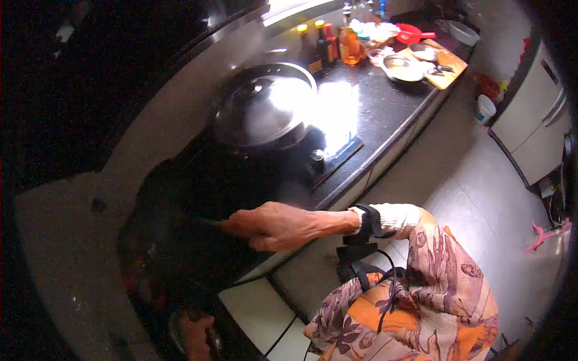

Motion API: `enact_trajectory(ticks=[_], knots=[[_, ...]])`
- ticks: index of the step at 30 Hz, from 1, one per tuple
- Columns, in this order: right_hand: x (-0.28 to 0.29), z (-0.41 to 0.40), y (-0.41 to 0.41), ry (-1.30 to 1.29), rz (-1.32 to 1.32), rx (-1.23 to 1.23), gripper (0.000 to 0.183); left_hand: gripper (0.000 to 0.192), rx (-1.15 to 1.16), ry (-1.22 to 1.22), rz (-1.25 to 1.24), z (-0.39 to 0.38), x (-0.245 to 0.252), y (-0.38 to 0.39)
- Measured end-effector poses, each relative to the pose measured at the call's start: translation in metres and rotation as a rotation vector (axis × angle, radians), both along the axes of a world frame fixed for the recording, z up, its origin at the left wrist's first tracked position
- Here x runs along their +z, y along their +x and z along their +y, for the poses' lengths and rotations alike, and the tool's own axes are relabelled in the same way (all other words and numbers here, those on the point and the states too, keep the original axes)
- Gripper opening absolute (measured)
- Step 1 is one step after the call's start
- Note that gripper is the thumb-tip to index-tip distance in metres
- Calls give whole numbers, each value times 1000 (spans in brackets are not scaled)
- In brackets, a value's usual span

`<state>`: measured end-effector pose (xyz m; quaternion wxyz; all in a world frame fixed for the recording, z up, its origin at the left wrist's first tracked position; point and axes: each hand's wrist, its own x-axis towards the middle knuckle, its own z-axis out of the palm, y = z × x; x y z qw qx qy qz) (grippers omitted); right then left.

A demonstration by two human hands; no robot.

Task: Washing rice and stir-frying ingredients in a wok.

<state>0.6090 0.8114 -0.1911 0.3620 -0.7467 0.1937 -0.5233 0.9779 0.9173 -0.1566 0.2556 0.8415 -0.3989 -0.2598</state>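
My right hand (275,227) is closed around the thin handle of a utensil (207,221); its far end is lost in the dark over the black stove area. At the lower left, my left hand (196,336) overlaps a round dish with a pale rim (173,331). Shadow and the picture's edge hide how its fingers sit on the dish. Beyond my right hand, a wide metal pan with a domed glass lid (266,108) stands on the cooktop, near a shiny control knob (317,155).
Along the dark counter (384,108) are sauce bottles (321,43), a jar of amber liquid (350,47), a metal bowl (403,68), a wooden cutting board (447,72) and a red pan (408,33). A white cabinet or refrigerator (530,117) and a white bucket (486,109) stand across the tiled floor.
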Motion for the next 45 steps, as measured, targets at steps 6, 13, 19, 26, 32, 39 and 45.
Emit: enact_trajectory(ticks=[6,13,19,26,32,39,45], knots=[[13,24,-43,102,190,-451,39,22,-400,-37,66,-105,27,-57],[40,19,-114,341,199,-827,34,17,-1036,239,55,-250,48,-183],[31,12,-168,591,153,-1050,33,16,-1440,333,433,-327,9,-273],[-50,5,-200,739,-8,-1062,32,18,-1381,404,270,-343,-58,-321],[-74,-23,-199,802,-73,-977,36,17,-1258,314,183,-370,-89,-310],[-78,-52,-196,845,-207,-882,42,19,-1241,203,70,-391,-90,-307],[-51,-60,-231,800,-107,-1119,34,18,-1123,186,224,-408,-106,-283]])
